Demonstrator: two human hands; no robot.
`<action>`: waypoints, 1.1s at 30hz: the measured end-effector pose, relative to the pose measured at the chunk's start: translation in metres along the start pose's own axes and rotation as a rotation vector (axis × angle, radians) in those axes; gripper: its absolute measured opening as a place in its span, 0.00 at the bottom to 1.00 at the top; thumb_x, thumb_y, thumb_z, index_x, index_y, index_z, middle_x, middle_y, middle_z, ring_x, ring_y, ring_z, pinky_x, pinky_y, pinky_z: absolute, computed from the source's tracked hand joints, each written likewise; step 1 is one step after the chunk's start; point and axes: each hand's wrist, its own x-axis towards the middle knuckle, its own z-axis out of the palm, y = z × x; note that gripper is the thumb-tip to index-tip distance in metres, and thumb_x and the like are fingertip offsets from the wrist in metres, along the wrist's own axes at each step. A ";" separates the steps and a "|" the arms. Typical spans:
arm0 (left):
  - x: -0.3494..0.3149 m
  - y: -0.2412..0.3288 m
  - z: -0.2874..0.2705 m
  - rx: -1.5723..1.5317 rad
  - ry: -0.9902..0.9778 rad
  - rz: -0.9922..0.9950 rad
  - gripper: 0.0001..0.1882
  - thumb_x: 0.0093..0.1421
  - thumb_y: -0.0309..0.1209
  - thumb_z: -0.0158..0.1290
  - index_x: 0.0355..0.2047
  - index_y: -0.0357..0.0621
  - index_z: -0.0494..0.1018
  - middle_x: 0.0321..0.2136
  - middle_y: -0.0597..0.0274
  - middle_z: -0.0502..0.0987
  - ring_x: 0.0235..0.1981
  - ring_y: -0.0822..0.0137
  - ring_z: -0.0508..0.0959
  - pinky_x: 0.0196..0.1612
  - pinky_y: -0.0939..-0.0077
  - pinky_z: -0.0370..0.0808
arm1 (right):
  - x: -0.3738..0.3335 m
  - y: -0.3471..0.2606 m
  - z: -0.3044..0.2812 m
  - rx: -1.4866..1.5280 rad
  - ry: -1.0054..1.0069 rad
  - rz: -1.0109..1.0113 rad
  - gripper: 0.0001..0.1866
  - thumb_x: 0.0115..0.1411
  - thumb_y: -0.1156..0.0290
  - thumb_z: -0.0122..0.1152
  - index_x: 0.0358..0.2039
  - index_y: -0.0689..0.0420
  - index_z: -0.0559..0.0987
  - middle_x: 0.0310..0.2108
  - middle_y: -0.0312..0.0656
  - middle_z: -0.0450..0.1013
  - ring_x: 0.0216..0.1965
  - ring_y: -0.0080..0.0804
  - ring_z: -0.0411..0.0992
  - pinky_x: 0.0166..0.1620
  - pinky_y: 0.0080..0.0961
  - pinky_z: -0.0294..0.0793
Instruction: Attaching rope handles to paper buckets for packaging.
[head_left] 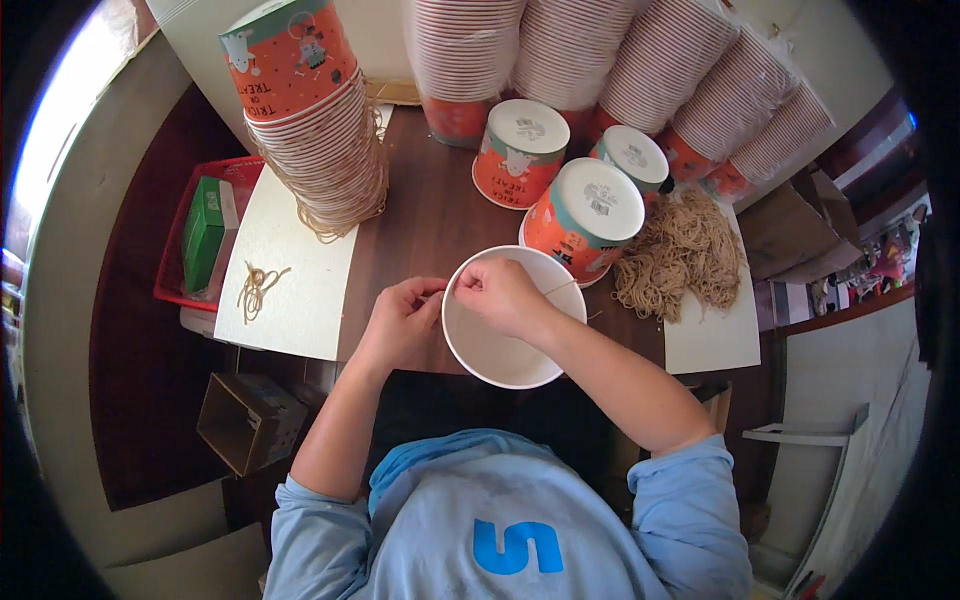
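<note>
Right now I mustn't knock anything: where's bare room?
Brown tabletop between the left paper bucket stack and upturned buckets; the white sheet nearer than the twine heap. Wrapped stacks crowd the back; the held bucket, the front.

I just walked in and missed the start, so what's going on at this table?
A person's left hand is outside a white-lined paper bucket, at its left rim; the right hand reaches inside there. Anything pinched is hidden. A thin cord shows at the bucket's right. Nearby are three upturned orange buckets and a beige cord tangle.
</note>
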 end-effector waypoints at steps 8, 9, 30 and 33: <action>-0.011 0.027 -0.004 0.448 -0.045 0.167 0.08 0.53 0.27 0.53 0.30 0.33 0.75 0.23 0.50 0.76 0.25 0.68 0.77 0.30 0.74 0.72 | -0.005 -0.003 -0.004 -0.073 -0.092 -0.081 0.07 0.50 0.70 0.59 0.21 0.59 0.78 0.21 0.47 0.74 0.25 0.38 0.74 0.31 0.32 0.72; -0.013 0.027 -0.003 0.448 -0.042 0.167 0.08 0.53 0.27 0.53 0.30 0.33 0.75 0.23 0.50 0.76 0.25 0.68 0.77 0.30 0.74 0.72 | -0.006 -0.005 -0.005 -0.073 -0.093 -0.083 0.07 0.50 0.70 0.59 0.21 0.59 0.78 0.21 0.47 0.74 0.25 0.38 0.74 0.31 0.32 0.72; -0.070 -0.025 0.023 -1.020 -0.326 -0.231 0.05 0.59 0.29 0.45 0.27 0.45 0.70 0.50 0.44 0.70 0.54 0.51 0.69 0.59 0.54 0.60 | -0.102 -0.018 -0.015 -0.822 0.183 -0.495 0.11 0.47 0.75 0.59 0.33 0.58 0.71 0.24 0.40 0.67 0.25 0.36 0.70 0.27 0.30 0.71; -0.074 -0.021 0.030 -1.072 -0.320 -0.142 0.04 0.57 0.25 0.46 0.26 0.45 0.70 0.49 0.47 0.72 0.54 0.55 0.68 0.60 0.59 0.59 | -0.100 -0.004 0.001 -0.692 0.239 -0.579 0.10 0.47 0.77 0.59 0.31 0.58 0.71 0.24 0.40 0.68 0.25 0.37 0.70 0.27 0.31 0.71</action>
